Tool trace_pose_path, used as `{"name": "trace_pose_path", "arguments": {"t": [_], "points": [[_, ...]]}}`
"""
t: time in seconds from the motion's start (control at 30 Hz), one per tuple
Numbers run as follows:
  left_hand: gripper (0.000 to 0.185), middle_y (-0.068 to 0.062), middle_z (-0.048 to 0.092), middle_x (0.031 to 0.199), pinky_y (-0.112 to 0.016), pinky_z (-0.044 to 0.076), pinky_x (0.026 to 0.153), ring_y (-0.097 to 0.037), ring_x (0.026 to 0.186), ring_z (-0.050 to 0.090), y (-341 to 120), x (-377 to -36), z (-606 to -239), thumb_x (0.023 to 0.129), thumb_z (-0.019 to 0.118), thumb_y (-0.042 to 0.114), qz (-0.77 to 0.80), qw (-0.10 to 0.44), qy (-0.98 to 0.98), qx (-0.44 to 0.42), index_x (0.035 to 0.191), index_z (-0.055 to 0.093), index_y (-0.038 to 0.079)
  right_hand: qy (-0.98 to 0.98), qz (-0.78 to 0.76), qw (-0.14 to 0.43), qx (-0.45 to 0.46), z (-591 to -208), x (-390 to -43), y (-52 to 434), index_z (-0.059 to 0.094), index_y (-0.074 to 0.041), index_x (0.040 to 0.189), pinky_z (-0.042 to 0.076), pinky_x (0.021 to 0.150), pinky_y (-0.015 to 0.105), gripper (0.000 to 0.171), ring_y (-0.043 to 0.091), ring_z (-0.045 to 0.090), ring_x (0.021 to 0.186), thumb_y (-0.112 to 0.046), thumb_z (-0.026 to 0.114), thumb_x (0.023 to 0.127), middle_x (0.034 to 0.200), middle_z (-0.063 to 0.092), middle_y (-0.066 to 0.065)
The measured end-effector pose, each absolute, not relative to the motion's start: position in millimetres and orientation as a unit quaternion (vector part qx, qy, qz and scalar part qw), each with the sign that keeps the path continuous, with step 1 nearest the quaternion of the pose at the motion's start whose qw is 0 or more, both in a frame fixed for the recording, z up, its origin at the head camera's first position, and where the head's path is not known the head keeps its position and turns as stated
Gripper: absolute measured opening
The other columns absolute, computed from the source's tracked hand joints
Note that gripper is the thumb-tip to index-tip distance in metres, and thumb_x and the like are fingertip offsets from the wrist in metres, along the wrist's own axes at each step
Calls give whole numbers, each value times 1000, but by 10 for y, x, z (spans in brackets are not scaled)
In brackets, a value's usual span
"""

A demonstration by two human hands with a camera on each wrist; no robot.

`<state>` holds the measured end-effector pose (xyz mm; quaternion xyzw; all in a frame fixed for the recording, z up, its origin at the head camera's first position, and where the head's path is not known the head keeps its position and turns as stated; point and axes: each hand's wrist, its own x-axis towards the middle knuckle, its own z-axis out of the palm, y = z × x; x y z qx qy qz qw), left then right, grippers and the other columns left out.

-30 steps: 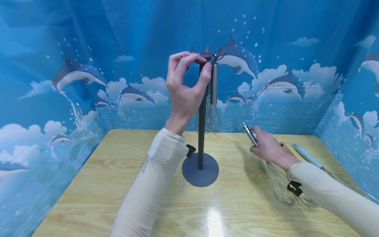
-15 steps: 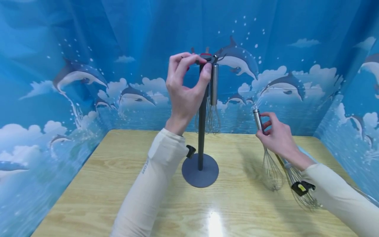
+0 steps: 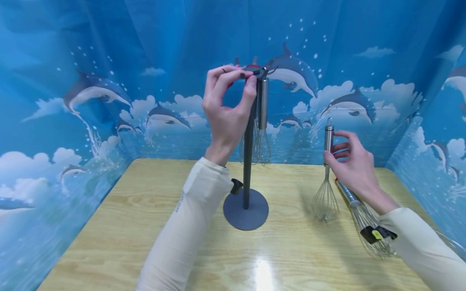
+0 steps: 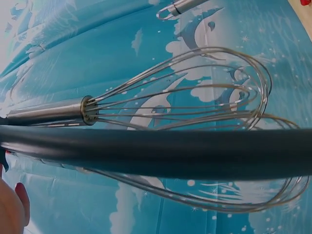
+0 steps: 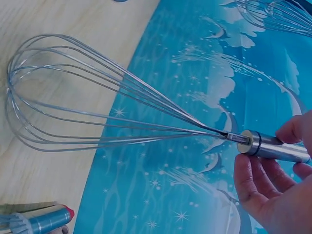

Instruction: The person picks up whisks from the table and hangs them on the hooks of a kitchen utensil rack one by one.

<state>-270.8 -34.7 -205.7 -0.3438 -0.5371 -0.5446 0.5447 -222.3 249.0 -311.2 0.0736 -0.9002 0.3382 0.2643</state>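
Right hand (image 3: 351, 163) grips small whisk (image 3: 325, 178) upright by its steel handle, right of the hook stand (image 3: 248, 161) above the table (image 3: 145, 226); left hand (image 3: 227, 109) pinches the stand's top hooks—best keep loop up, stand steady.

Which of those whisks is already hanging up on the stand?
The whisk dangling from the top of the grey stand, beside the left hand. Another is held upright in the right hand; a third lies on the table.
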Motion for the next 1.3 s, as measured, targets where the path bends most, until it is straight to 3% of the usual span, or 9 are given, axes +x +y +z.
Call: {"name": "trace_pose_path", "arguments": {"t": [0.13,0.33,0.57,0.7,1.3], "points": [[17,-27,58,110,-33,57,98,-35,108,59,-342,-2705,-2053,92,70,3,-551,549,-529,-340,103,71,-10,-890,350,285,68,-3073,-2211,2476,47,-12,147,43,63,2,55,-24,49,72,-23,67,97,104,70,19],[17,-29,58,108,-35,58,99,-39,107,59,-336,-2710,-2038,91,71,1,-553,556,-516,-345,102,71,-12,-872,375,308,66,-2981,-2188,2434,46,-15,148,45,66,1,57,-17,54,75,-19,69,96,104,67,15],[17,-30,58,107,-36,58,98,-40,107,57,-335,-2712,-2051,89,72,0,-554,561,-509,-344,101,72,-12,-846,408,336,72,-2877,-2144,2374,50,-21,147,48,71,1,57,-10,59,75,-15,72,94,96,59,-10],[17,-30,58,106,-36,58,98,-40,107,57,-326,-2708,-2061,89,73,0,-556,563,-507,-343,101,72,-12,-836,419,347,79,-2820,-2117,2330,51,-23,145,49,72,2,58,-9,60,76,-12,72,93,94,57,-18],[17,-31,58,109,-36,52,106,-40,111,58,-237,-2663,-2084,86,75,-2,-568,571,-499,-322,100,73,-12,-805,444,375,124,-2561,-2045,2094,56,-22,142,53,70,6,57,-3,63,75,-5,73,91,94,59,-13]]}}
